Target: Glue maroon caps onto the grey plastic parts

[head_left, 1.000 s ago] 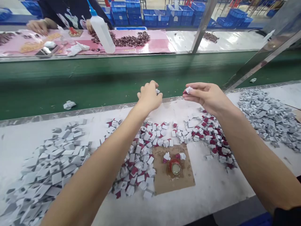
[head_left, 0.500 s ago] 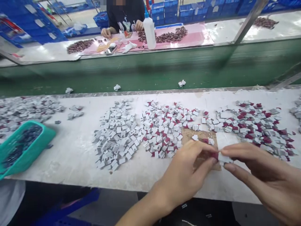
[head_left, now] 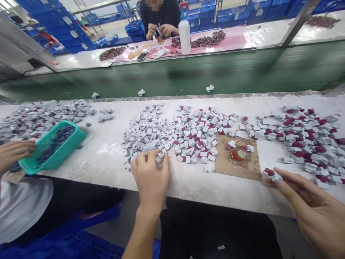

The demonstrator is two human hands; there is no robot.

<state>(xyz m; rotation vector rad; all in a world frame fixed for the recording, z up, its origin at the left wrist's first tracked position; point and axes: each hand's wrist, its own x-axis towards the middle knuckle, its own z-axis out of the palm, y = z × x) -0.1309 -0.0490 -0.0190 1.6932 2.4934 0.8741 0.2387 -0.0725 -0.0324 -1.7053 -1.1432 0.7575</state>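
Observation:
My right hand (head_left: 309,201) pinches a small white-and-maroon plastic piece (head_left: 271,175) between thumb and fingertips, just right of a brown cardboard sheet (head_left: 223,167). At the near edge of a pile of small plain white blocks (head_left: 147,135), my left hand (head_left: 149,172) has thumb and index finger closed about one white block (head_left: 162,154). On the cardboard sits a round, shiny red-and-clear blob (head_left: 239,154), with a few loose pieces beside it. A mixed pile of white and maroon pieces (head_left: 199,133) lies between the plain blocks and the cardboard.
More white-and-maroon pieces (head_left: 304,133) are heaped at right. A green basket (head_left: 78,138) of dark parts stands at left, a neighbour's hand (head_left: 16,154) at its rim. Beyond the green belt (head_left: 161,77), another person (head_left: 160,21) works behind a white bottle (head_left: 184,36).
My left hand has left the right hand and moved leftward to the plain white blocks. The right hand has shifted slightly right, keeping its piece. The cardboard is now uncovered.

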